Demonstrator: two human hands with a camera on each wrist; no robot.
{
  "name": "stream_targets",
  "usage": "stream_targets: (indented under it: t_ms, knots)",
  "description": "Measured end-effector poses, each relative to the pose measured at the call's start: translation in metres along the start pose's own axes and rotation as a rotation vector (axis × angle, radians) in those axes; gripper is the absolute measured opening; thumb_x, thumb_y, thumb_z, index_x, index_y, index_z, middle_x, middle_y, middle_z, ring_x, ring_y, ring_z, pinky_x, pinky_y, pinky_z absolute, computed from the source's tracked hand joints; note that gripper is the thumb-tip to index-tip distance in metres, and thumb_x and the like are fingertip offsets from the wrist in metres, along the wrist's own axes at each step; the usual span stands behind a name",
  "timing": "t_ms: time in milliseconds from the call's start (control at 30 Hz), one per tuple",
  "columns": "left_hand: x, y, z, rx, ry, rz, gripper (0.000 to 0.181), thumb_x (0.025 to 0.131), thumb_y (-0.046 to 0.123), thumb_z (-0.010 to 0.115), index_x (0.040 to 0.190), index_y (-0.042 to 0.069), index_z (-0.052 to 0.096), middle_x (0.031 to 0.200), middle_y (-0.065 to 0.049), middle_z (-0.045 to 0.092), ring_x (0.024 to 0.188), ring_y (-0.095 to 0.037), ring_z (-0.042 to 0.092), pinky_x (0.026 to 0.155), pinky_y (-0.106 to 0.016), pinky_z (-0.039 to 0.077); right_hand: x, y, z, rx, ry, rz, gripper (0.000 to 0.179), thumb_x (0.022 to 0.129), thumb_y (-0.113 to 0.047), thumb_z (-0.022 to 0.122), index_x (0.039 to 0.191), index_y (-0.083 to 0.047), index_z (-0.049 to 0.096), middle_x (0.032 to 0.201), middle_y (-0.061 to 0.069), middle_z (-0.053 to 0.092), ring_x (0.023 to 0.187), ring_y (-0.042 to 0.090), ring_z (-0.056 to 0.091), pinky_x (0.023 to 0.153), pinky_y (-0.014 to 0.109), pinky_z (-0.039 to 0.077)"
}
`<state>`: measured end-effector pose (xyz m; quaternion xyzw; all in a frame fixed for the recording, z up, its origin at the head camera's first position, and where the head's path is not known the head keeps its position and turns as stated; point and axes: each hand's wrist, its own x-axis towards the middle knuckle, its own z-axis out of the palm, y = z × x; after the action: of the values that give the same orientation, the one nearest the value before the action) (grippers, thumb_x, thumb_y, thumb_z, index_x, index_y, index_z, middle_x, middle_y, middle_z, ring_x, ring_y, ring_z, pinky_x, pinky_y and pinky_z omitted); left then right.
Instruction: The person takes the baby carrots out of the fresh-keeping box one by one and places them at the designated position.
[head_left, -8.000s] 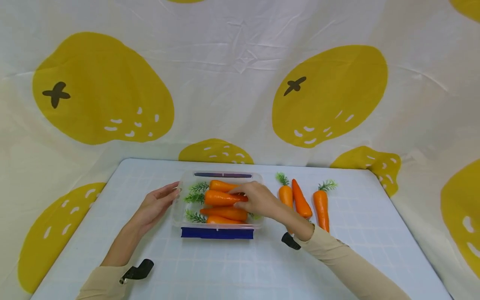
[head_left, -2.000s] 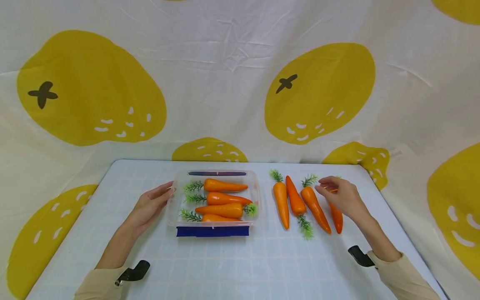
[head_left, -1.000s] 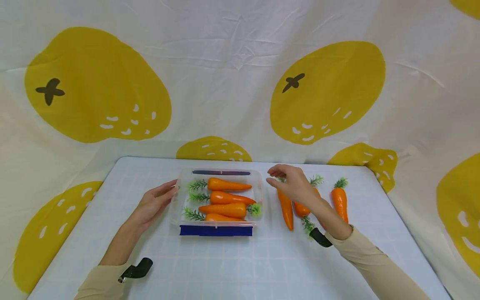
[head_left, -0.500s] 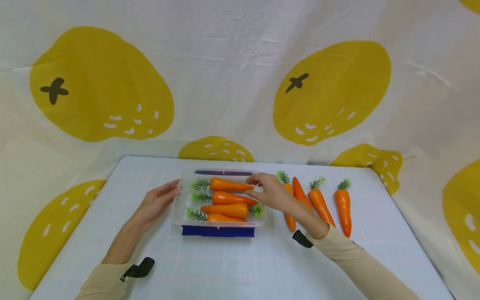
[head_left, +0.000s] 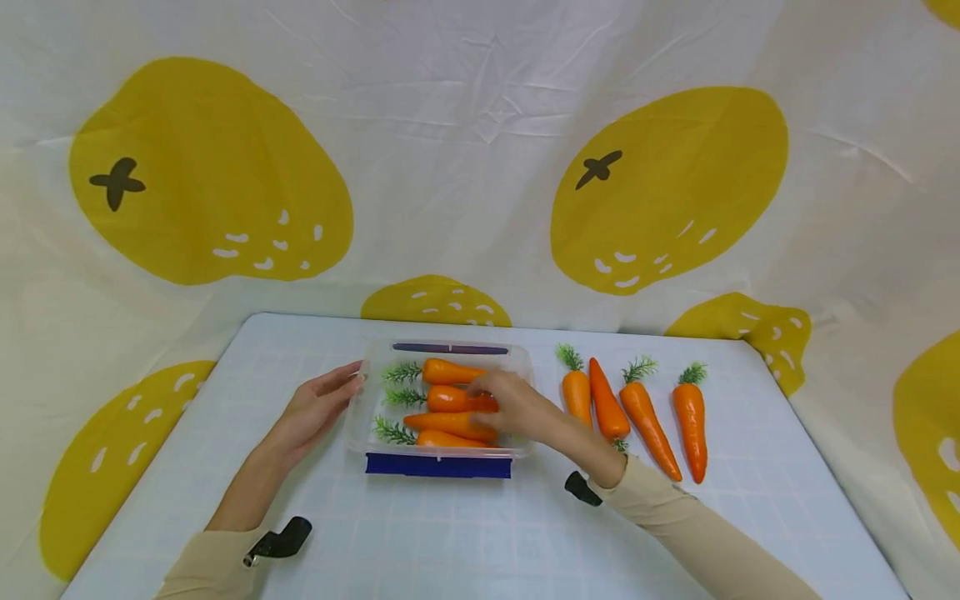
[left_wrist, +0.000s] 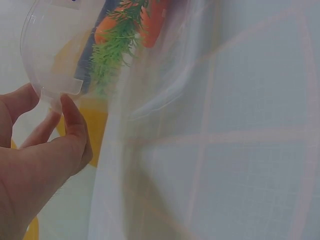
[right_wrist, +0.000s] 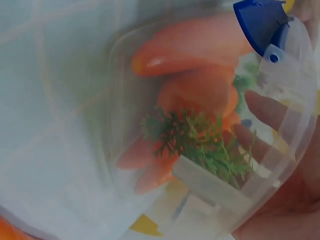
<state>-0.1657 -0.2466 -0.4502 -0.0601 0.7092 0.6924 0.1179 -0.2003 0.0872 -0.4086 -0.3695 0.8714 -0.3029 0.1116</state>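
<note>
Here, L hand (head_left: pixel 317 413) pinching tub (head_left: pixel 360 427) edge, R hand (head_left: pixel 517 407) angled down over 4 carrots (head_left: pixel 448 400), grip unclear.

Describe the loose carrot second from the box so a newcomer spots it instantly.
On the table, right of the clear box, four loose carrots lie in a row. Take the second carrot: only its tip points away from the viewer.

My pale, faintly checked table (head_left: pixel 450 533) carries a clear, blue-clipped plastic box (head_left: pixel 438 465) and, to its right, four carrots (head_left: pixel 691 429), one with its leafy end towards me.
</note>
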Motion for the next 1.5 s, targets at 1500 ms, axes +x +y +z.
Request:
stream_targets:
  t_ms: [1500]
  knots:
    - [0.000, 0.001, -0.001, 0.009, 0.001, 0.007, 0.069, 0.103, 0.037, 0.065, 0.158, 0.004, 0.039, 0.159, -0.012, 0.038, 0.129, -0.006, 0.048, 0.101, -0.010, 0.043, -0.011, -0.023, -0.021, -0.256, -0.022, -0.018, 0.033, 0.086, -0.012, 0.085, 0.117, -0.002, 0.075, 0.110, 0.009, 0.070, 0.095, 0.022, 0.063, 0.079, 0.032, 0.058]
